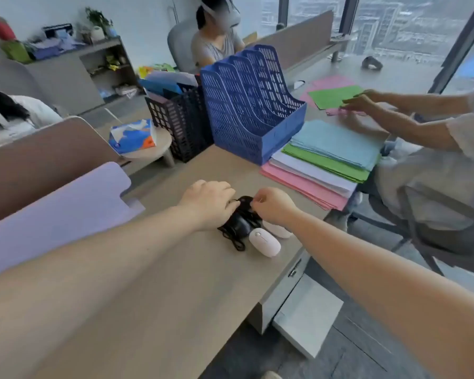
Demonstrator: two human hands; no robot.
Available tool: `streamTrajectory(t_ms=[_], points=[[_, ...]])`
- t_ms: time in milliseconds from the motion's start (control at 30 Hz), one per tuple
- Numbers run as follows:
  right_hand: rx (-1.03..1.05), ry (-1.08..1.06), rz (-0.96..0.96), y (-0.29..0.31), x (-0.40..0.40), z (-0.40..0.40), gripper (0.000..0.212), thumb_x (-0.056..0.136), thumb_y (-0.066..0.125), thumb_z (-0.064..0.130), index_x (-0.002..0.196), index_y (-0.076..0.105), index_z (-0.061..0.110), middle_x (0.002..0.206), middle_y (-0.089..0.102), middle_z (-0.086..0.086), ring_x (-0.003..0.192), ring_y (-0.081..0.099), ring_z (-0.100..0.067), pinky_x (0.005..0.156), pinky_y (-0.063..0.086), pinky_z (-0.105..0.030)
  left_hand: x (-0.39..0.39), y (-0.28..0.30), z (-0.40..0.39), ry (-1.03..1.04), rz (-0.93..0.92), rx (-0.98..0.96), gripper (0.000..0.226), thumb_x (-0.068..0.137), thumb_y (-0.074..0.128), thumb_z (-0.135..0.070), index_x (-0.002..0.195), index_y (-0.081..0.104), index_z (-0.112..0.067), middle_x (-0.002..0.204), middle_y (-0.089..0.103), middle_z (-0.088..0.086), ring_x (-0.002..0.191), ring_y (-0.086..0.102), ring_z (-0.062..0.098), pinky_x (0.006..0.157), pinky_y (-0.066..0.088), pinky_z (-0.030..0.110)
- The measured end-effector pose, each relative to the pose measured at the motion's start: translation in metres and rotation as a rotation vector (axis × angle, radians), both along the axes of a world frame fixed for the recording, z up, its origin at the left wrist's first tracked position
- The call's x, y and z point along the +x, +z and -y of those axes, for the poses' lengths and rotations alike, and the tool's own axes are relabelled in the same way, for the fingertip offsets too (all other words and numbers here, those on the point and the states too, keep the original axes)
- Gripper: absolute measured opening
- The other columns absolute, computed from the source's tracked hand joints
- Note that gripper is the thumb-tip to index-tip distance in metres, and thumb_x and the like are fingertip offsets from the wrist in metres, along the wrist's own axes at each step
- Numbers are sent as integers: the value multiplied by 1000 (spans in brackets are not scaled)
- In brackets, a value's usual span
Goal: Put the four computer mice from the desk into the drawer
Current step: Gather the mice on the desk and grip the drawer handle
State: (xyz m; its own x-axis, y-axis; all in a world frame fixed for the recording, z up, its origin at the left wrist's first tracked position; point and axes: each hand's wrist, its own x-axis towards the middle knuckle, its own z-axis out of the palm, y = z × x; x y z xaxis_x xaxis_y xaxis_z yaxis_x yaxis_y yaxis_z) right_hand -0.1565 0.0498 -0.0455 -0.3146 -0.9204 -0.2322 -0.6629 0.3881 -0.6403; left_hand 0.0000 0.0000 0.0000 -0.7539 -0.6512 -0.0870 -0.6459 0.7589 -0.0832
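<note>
Both forearms reach forward over the desk (148, 296) and converge on a cluster of mice near its right edge. On the left side, the left hand (208, 205) lies knuckles-up, wrist slightly bent, its fingers curled down onto the black mouse (240, 222) and closed over its near-left side; the fingertips themselves are hidden under the hand. From the right, the right hand (274, 206) comes in with the wrist cocked, its thumb and forefinger pressed together in a pinch on a thin black cord (234, 242) at the top of the black mouse, the remaining fingers folded into the palm.

That cord appears wrapped around the black mouse, and a loose loop of it trails onto the desk toward the viewer. Just beside the black mouse, on its near-right side, lies a white mouse (264, 242) with its scroll wheel facing up, touching or almost touching the cord. A second white mouse (278, 229) sits behind it, partly covered by the right wrist. A fourth mouse cannot be made out; it may be hidden under the hands.

Below the desk's right edge, the drawer (307, 315) stands pulled open, its pale inside showing with nothing visible in it.

Farther back on the desk stand a blue file rack (252, 110) and a black mesh basket (181, 119), with a stack of coloured paper (326, 160) to the right. Another person's hands (364, 102) rest on green sheets beyond it.
</note>
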Motion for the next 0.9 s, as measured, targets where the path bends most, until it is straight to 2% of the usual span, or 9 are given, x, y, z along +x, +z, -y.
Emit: streamTrajectory(t_ms=[100, 200, 267, 367, 433, 533, 667, 800, 900], points=[[61, -62, -59, -40, -27, -28, 25, 89, 48, 22, 105, 65, 14, 111, 66, -9, 101, 59, -29, 73, 41, -29, -25, -39, -12, -49, -13, 37, 40, 95, 34, -39, 114, 60, -15, 123, 58, 1, 118, 52, 24, 95, 37, 39], [104, -106, -108, -85, -55, -55, 24, 90, 47, 23, 106, 63, 14, 101, 62, -6, 90, 55, -25, 71, 41, -29, -45, -85, -26, -128, -16, 71, 38, 95, 36, -38, 116, 58, -16, 126, 57, 0, 120, 50, 23, 95, 37, 38], [112, -112, -137, -111, -70, -69, 22, 89, 48, 24, 102, 62, 13, 93, 59, -4, 86, 53, -23, 69, 41, -29, -55, -109, -30, -170, -25, 95, 39, 95, 36, -39, 121, 54, -17, 132, 54, -1, 123, 48, 22, 96, 37, 38], [157, -86, -172, -153, -92, -84, 20, 87, 48, 21, 94, 63, 10, 96, 64, -6, 95, 59, -27, 75, 48, -33, -68, -143, -34, -208, -4, 79, 42, 94, 33, -39, 124, 51, -15, 142, 47, -1, 126, 46, 21, 97, 40, 39], [180, -75, -175, -180, -102, -92, 21, 87, 48, 20, 91, 63, 7, 97, 66, -9, 96, 61, -29, 80, 51, -36, -73, -164, -34, -205, -37, 38, 51, 89, 25, -44, 121, 51, -14, 140, 48, 1, 120, 51, 26, 91, 42, 39], [205, -67, -166, -223, -112, -98, 20, 87, 47, 19, 82, 62, 6, 96, 69, -14, 94, 62, -31, 77, 50, -34, -73, -196, -36, -214, -156, 19, 70, 78, 14, -48, 124, 50, -10, 137, 49, 4, 112, 56, 34, 86, 48, 45], [193, -81, -78, -277, -114, -102, 24, 89, 51, 21, 89, 66, 2, 98, 69, -16, 90, 62, -30, 74, 47, -33, -60, -229, -49, -150, -275, -17, 65, 85, 24, -43, 131, 51, -5, 139, 52, 12, 124, 51, 33, 100, 44, 47], [140, -123, 90, -316, -105, -103, 29, 91, 52, 28, 104, 65, 5, 105, 70, -11, 95, 63, -29, 84, 51, -38, -48, -257, -69, -51, -374, -22, 61, 88, 36, -39, 135, 47, -3, 146, 45, 15, 134, 43, 33, 108, 35, 47], [118, -163, 205, -328, -96, -101, 35, 93, 49, 31, 100, 66, 2, 94, 67, -8, 78, 57, -24, 76, 53, -39, -42, -260, -75, 8, -409, -18, 60, 88, 33, -34, 134, 47, 2, 144, 46, 20, 133, 44, 34, 111, 33, 44]])
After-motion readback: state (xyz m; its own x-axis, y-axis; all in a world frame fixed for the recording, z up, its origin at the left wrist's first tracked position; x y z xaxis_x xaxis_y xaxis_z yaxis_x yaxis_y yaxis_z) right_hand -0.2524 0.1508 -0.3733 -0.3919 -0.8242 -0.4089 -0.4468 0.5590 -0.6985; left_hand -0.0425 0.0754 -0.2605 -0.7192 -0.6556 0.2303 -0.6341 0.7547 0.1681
